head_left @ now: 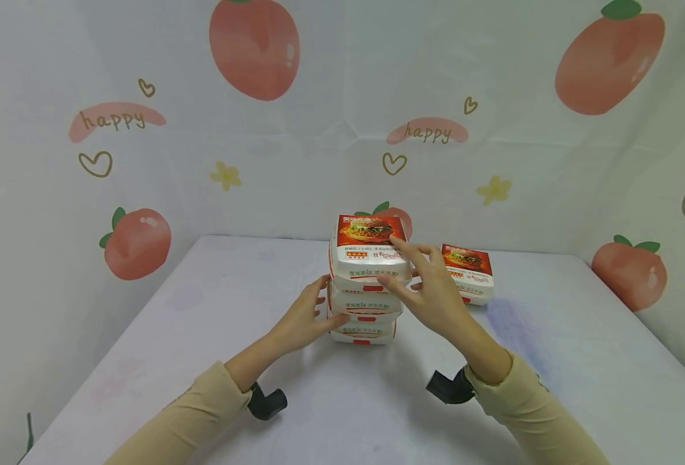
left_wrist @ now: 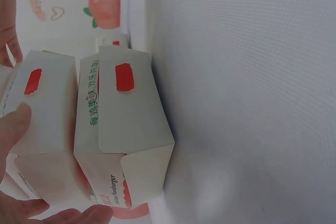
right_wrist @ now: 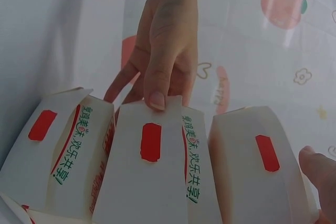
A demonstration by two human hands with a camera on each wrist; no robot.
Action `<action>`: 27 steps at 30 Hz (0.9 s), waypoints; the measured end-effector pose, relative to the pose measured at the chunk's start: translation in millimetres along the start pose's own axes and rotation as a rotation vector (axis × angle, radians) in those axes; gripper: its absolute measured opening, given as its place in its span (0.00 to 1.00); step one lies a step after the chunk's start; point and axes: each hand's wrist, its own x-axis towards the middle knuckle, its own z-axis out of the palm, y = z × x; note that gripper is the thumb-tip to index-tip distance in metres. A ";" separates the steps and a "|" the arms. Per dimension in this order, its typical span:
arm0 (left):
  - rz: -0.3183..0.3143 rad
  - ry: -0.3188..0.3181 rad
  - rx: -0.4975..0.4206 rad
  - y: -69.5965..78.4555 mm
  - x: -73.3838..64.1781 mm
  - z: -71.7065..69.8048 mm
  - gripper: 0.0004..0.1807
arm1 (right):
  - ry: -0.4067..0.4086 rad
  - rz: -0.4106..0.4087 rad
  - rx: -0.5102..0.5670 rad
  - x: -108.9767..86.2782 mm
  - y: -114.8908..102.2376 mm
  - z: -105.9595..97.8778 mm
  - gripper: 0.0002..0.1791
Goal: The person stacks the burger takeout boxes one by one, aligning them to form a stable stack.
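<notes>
Three white and red burger boxes stand in a stack at the table's middle: a top box (head_left: 371,255), a middle box (head_left: 367,302) and a bottom box (head_left: 363,332). My left hand (head_left: 304,323) rests on the middle box, its thumb on the front and fingers along the left side. Spread over the top box's front right corner, my right hand (head_left: 435,290) touches it lightly with thumb and index finger. The left wrist view shows the left thumb (left_wrist: 14,124) against the middle box. The top box sits slightly off to the right.
A separate burger box (head_left: 467,274) lies on the table (head_left: 249,284), right of the stack. Behind hangs a white cloth (head_left: 330,84) printed with fruit and hearts. A black wrist mount (head_left: 268,403) is on the left arm and another (head_left: 451,387) on the right.
</notes>
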 end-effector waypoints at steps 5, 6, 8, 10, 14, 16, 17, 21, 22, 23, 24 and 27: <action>0.000 -0.002 -0.002 -0.4 -0.1 -0.3 0.45 | 0.000 -0.001 0.005 -0.5 -0.2 0.0 0.38; 0.001 -0.003 -0.003 -0.3 -0.2 -0.4 0.45 | 0.000 -0.002 0.007 -0.5 -0.3 -0.1 0.38; 0.000 -0.004 -0.003 -0.2 -0.3 -0.5 0.45 | 0.001 -0.004 0.010 -0.7 -0.4 -0.2 0.38; 0.000 -0.005 -0.004 0.1 -0.3 -0.7 0.45 | 0.004 -0.008 0.015 -0.8 -0.6 -0.4 0.38; -0.006 -0.006 -0.003 0.1 -0.3 -0.7 0.46 | 0.006 -0.015 0.021 -0.9 -0.6 -0.5 0.38; -0.008 -0.006 -0.003 0.1 -0.3 -0.6 0.45 | 0.005 -0.017 0.022 -0.8 -0.6 -0.4 0.38; -0.010 -0.005 -0.003 0.1 -0.3 -0.6 0.45 | 0.005 -0.017 0.023 -0.9 -0.6 -0.4 0.38; -0.013 -0.007 0.002 0.8 -0.6 -0.4 0.45 | 0.003 -0.023 0.016 -1.2 -0.4 -0.6 0.38; -0.014 -0.007 0.003 1.0 -0.7 -0.4 0.45 | 0.002 -0.023 0.017 -1.3 -0.4 -0.8 0.39; -0.014 -0.007 0.004 1.0 -0.7 -0.4 0.45 | 0.000 -0.023 0.018 -1.5 -0.3 -1.1 0.39; -0.014 -0.007 0.005 0.9 -0.6 -0.3 0.45 | -0.002 -0.023 0.018 -1.5 -0.1 -1.3 0.39; -0.012 -0.007 0.008 0.8 -0.7 -0.2 0.45 | -0.015 -0.017 0.039 -1.7 0.3 -2.4 0.40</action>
